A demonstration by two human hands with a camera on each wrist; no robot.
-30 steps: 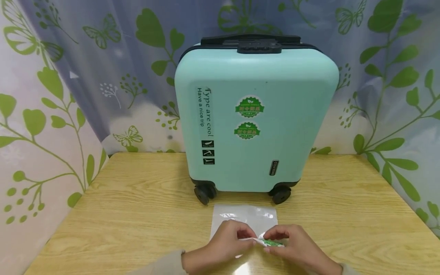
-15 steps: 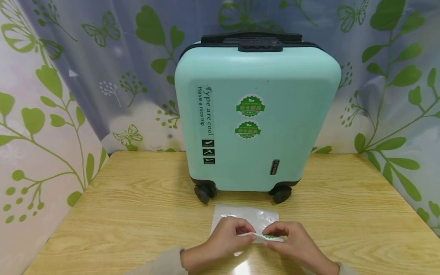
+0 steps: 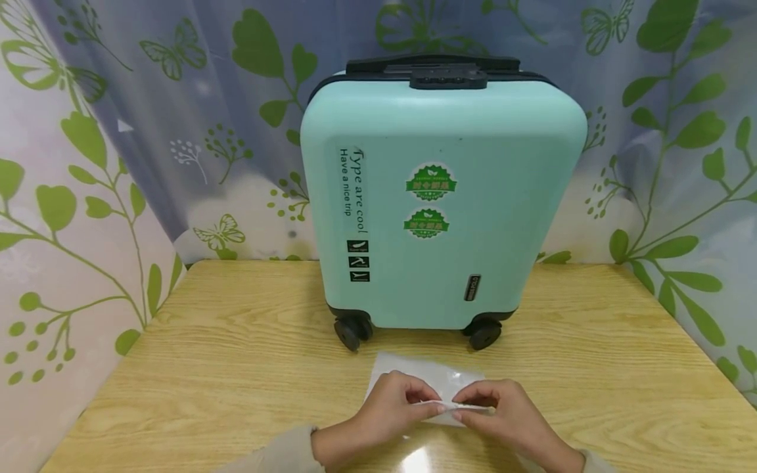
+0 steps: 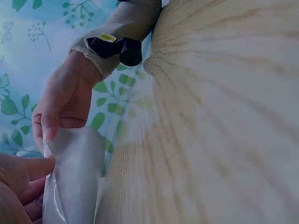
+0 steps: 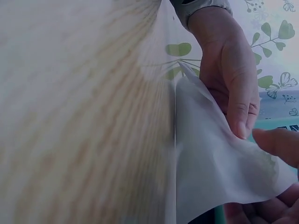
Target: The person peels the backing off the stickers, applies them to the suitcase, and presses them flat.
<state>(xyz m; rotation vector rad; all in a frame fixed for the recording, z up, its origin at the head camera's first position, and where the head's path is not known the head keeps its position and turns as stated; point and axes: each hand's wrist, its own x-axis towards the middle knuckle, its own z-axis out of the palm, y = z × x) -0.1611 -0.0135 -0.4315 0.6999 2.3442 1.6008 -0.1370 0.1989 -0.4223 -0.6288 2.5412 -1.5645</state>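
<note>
Both hands pinch the edge of a thin glossy white sheet (image 3: 408, 365), low in the middle of the head view. Thumb and fingertips of my left hand (image 3: 393, 402) grip the edge from the left. Close beside them, my right hand (image 3: 503, 408) pinches the same edge from the right. The sheet (image 4: 77, 172) bends and hangs below the fingers in the left wrist view. Its pale underside (image 5: 205, 149) fills much of the right wrist view, with a slightly rough patch near the right thumb. Fingers cover part of the held edge.
A mint-green suitcase (image 3: 437, 276) stands upright on black wheels behind the hands. Two round green stickers (image 3: 431, 182) are on its front, one above the other. The wooden table (image 3: 236, 368) ends at a leaf-patterned curtain (image 3: 248, 157).
The sheet has shifted a little to the right and turned slightly. The green print that showed at its pinched edge is now out of sight. Both hands stay almost in place.
</note>
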